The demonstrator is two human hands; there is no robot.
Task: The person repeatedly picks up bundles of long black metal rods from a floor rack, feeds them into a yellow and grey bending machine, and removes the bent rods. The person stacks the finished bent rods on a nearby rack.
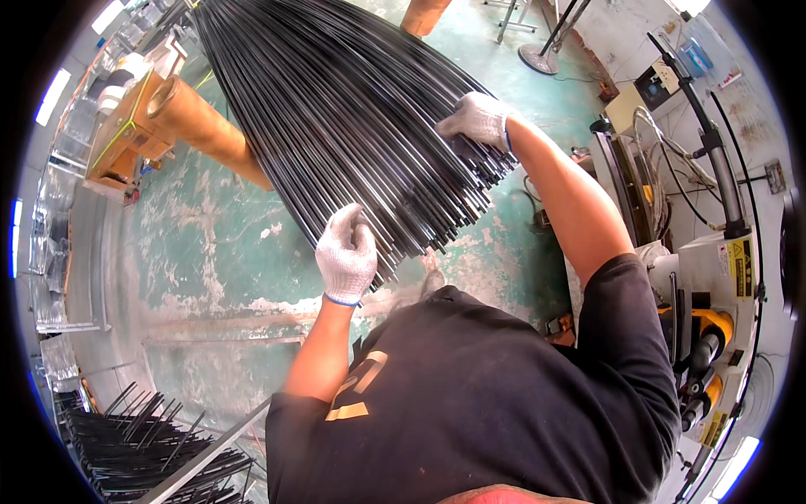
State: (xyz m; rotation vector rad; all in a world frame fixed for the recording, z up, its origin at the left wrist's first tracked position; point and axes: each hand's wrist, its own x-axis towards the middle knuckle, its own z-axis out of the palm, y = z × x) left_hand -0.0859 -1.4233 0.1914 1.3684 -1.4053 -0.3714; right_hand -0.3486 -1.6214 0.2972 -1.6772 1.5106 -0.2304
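Observation:
A wide layer of long, thin black rods (336,109) fans out toward me, their near ends uneven. They may be tubes; I cannot tell if they are hollow. My left hand (346,256), in a white knit glove with a blue cuff edge, is closed at the left edge of the layer, close to the near ends. Across the layer, my right hand (480,120), gloved alike, is closed over the right edge, fingers pressed together on the rods. The undersides of both grips are hidden.
Brown cardboard tubes (206,130) lie under the rods, beside a wooden crate (126,134) at left. More black rods (151,445) are piled at lower left, near a metal bar (210,449). A machine with cables (714,252) stands at right. The green floor (210,244) is worn.

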